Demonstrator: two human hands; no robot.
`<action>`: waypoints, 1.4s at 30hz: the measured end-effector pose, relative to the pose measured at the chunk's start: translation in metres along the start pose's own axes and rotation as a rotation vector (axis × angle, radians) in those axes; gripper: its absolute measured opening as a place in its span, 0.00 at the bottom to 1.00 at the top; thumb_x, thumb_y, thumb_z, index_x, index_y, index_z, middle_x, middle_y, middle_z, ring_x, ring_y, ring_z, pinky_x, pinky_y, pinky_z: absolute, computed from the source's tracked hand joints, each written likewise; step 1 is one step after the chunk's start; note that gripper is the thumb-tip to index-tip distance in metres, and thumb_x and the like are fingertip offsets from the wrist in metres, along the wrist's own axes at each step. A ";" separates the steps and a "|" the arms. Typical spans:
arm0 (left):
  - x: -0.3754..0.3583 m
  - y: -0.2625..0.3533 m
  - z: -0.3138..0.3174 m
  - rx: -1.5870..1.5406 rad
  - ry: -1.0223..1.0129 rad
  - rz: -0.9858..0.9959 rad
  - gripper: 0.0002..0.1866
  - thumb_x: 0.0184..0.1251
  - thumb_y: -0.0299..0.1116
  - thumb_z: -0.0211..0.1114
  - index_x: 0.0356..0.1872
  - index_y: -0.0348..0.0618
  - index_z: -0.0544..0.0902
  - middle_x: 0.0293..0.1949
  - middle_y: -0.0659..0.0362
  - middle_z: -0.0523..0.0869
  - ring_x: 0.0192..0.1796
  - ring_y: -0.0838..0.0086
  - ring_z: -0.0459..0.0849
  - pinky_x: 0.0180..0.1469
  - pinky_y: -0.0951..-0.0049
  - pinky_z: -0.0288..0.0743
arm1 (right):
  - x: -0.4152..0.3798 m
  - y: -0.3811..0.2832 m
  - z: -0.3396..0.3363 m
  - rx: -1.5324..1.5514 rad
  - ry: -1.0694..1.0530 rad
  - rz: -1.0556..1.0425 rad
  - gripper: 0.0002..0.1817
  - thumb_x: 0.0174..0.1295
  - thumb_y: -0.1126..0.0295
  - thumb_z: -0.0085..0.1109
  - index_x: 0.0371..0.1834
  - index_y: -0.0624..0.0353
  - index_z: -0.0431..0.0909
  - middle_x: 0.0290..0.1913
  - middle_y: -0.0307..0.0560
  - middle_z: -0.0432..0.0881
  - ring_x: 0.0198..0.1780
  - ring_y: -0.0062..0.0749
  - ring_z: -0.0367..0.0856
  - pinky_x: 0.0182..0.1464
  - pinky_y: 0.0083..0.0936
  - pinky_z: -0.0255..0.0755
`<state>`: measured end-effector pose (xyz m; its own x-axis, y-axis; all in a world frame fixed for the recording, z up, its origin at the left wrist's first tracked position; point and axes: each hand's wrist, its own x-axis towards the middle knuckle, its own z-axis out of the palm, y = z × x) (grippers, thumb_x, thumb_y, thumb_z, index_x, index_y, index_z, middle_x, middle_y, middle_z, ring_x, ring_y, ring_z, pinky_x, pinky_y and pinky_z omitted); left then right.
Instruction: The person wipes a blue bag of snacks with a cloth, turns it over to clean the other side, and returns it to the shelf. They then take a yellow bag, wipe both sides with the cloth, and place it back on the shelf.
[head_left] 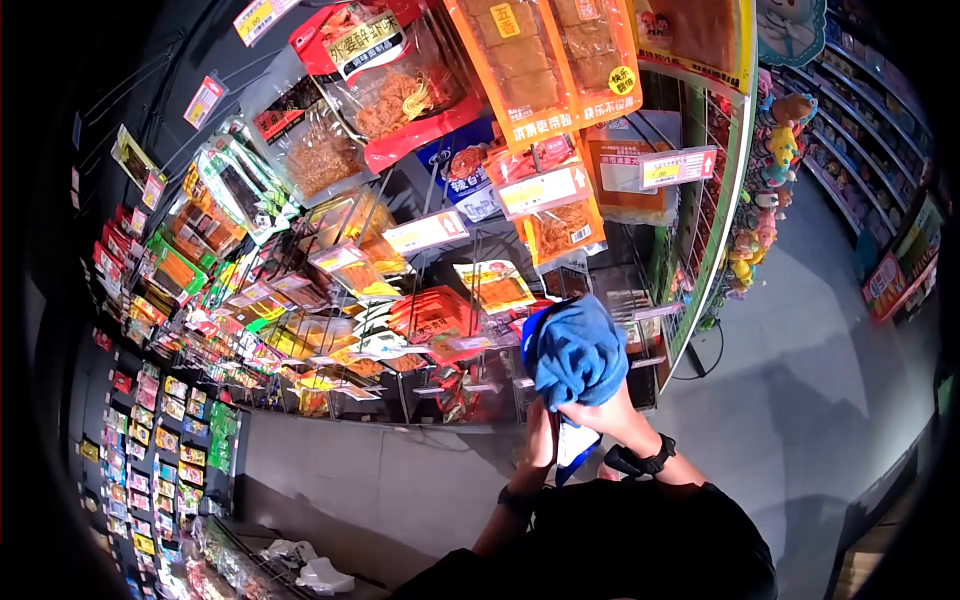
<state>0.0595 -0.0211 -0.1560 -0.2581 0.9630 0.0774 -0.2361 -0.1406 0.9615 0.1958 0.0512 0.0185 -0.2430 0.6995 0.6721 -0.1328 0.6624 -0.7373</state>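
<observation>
A crumpled blue cloth is bunched in my right hand, whose fingers are closed around its underside. Close by on the left, my left hand grips the edge of a blue and white packet. The cloth lies against the packet and covers much of its front, so the print cannot be read. Both hands are in front of the lower part of a snack rack. Just behind them hang a red packet and a yellow and white packet.
Large orange snack packs and a red and clear bag hang above on hooks. Price tags jut out from the rack. Plush toys line its right end. Grey floor lies to the right.
</observation>
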 end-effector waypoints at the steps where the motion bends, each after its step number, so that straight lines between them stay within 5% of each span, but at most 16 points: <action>1: 0.000 -0.016 -0.009 0.082 0.103 0.020 0.20 0.73 0.40 0.43 0.56 0.36 0.70 0.51 0.57 0.75 0.54 0.73 0.71 0.57 0.72 0.62 | -0.001 -0.010 0.001 0.019 -0.029 0.045 0.28 0.38 0.62 0.70 0.45 0.61 0.74 0.46 0.49 0.75 0.51 0.44 0.72 0.56 0.36 0.63; 3: 0.003 -0.014 -0.039 0.267 0.291 0.057 0.19 0.70 0.39 0.46 0.55 0.36 0.69 0.51 0.59 0.73 0.52 0.73 0.71 0.56 0.70 0.64 | -0.010 -0.004 0.000 0.002 -0.132 0.014 0.33 0.39 0.61 0.71 0.50 0.63 0.71 0.50 0.50 0.74 0.52 0.41 0.72 0.59 0.34 0.62; 4: 0.002 0.076 0.023 -0.043 0.221 0.090 0.18 0.70 0.38 0.47 0.50 0.34 0.72 0.50 0.57 0.76 0.53 0.71 0.72 0.56 0.71 0.63 | -0.010 -0.013 0.000 -0.008 -0.150 0.003 0.33 0.38 0.61 0.71 0.50 0.62 0.71 0.49 0.50 0.74 0.52 0.42 0.72 0.59 0.35 0.61; 5: 0.004 0.087 0.014 0.161 0.170 0.099 0.17 0.70 0.37 0.46 0.52 0.36 0.71 0.52 0.57 0.75 0.55 0.70 0.72 0.58 0.72 0.62 | -0.015 -0.012 0.001 -0.030 -0.123 -0.025 0.34 0.38 0.60 0.71 0.50 0.62 0.70 0.49 0.50 0.74 0.54 0.42 0.71 0.60 0.36 0.60; 7: 0.014 0.097 0.013 -0.310 0.284 0.100 0.20 0.71 0.37 0.47 0.57 0.35 0.68 0.55 0.56 0.74 0.55 0.74 0.72 0.58 0.73 0.64 | -0.044 0.001 0.003 -0.053 -0.187 0.065 0.34 0.39 0.58 0.70 0.51 0.62 0.69 0.50 0.51 0.73 0.54 0.44 0.70 0.61 0.38 0.59; 8: 0.017 0.099 0.010 -0.270 0.345 0.109 0.21 0.71 0.38 0.46 0.57 0.33 0.67 0.56 0.55 0.73 0.57 0.72 0.72 0.60 0.71 0.63 | -0.041 -0.012 0.006 0.050 -0.086 0.061 0.29 0.37 0.63 0.69 0.46 0.60 0.73 0.49 0.51 0.75 0.52 0.50 0.71 0.60 0.39 0.61; 14: 0.012 0.085 0.009 -0.333 0.060 0.003 0.25 0.71 0.39 0.48 0.64 0.37 0.60 0.63 0.57 0.67 0.64 0.70 0.65 0.66 0.68 0.55 | -0.048 0.010 0.006 0.059 -0.001 0.030 0.34 0.36 0.64 0.69 0.51 0.61 0.70 0.49 0.54 0.74 0.52 0.49 0.72 0.58 0.40 0.63; 16: 0.004 0.078 0.022 -0.311 0.081 -0.077 0.20 0.70 0.40 0.48 0.59 0.41 0.69 0.50 0.61 0.74 0.46 0.80 0.71 0.48 0.78 0.64 | -0.054 0.034 0.005 -0.031 -0.021 0.120 0.33 0.37 0.62 0.69 0.50 0.61 0.71 0.49 0.54 0.75 0.52 0.49 0.73 0.57 0.39 0.63; 20: -0.012 0.040 0.018 -0.202 0.021 -0.146 0.16 0.72 0.40 0.48 0.50 0.42 0.76 0.42 0.64 0.77 0.38 0.85 0.70 0.40 0.81 0.64 | -0.030 0.032 -0.001 -0.170 0.005 0.065 0.33 0.38 0.57 0.67 0.49 0.61 0.72 0.49 0.53 0.75 0.51 0.48 0.74 0.55 0.40 0.66; 26: -0.003 0.055 0.014 -0.231 0.175 0.018 0.19 0.71 0.36 0.48 0.58 0.37 0.69 0.53 0.58 0.76 0.55 0.75 0.72 0.57 0.73 0.64 | -0.050 0.024 0.006 0.102 -0.035 0.225 0.32 0.38 0.64 0.68 0.50 0.63 0.70 0.49 0.53 0.75 0.51 0.45 0.74 0.56 0.35 0.66; 30: 0.006 0.093 0.008 -0.327 0.247 -0.085 0.23 0.71 0.37 0.47 0.62 0.34 0.62 0.59 0.55 0.71 0.60 0.70 0.70 0.63 0.70 0.61 | -0.058 -0.002 0.004 0.079 -0.065 0.078 0.33 0.39 0.62 0.70 0.50 0.62 0.69 0.49 0.53 0.75 0.52 0.46 0.73 0.58 0.37 0.62; 33: 0.010 0.103 0.006 -0.347 0.108 -0.067 0.25 0.72 0.39 0.46 0.63 0.34 0.60 0.62 0.54 0.68 0.64 0.69 0.66 0.66 0.68 0.56 | -0.041 -0.020 0.001 -0.027 -0.220 -0.026 0.27 0.39 0.61 0.69 0.44 0.58 0.72 0.47 0.49 0.75 0.50 0.50 0.72 0.54 0.40 0.64; 35: 0.010 0.107 0.010 -0.340 0.063 -0.108 0.25 0.72 0.39 0.46 0.63 0.34 0.60 0.63 0.54 0.67 0.65 0.68 0.65 0.67 0.67 0.55 | -0.053 -0.009 0.000 -0.099 -0.141 -0.001 0.26 0.39 0.60 0.68 0.42 0.57 0.74 0.47 0.48 0.75 0.50 0.50 0.71 0.55 0.41 0.62; 42: 0.014 0.104 -0.004 -0.312 -0.036 -0.126 0.24 0.72 0.37 0.43 0.65 0.36 0.57 0.65 0.55 0.63 0.66 0.68 0.62 0.68 0.67 0.51 | -0.050 0.004 0.000 -0.181 -0.223 -0.021 0.31 0.38 0.59 0.69 0.49 0.57 0.72 0.51 0.51 0.72 0.55 0.52 0.68 0.56 0.43 0.61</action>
<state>0.0279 -0.0228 -0.0560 -0.1770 0.9839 -0.0226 -0.5407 -0.0781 0.8376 0.2077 0.0185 -0.0182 -0.4498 0.6219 0.6411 0.0287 0.7275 -0.6855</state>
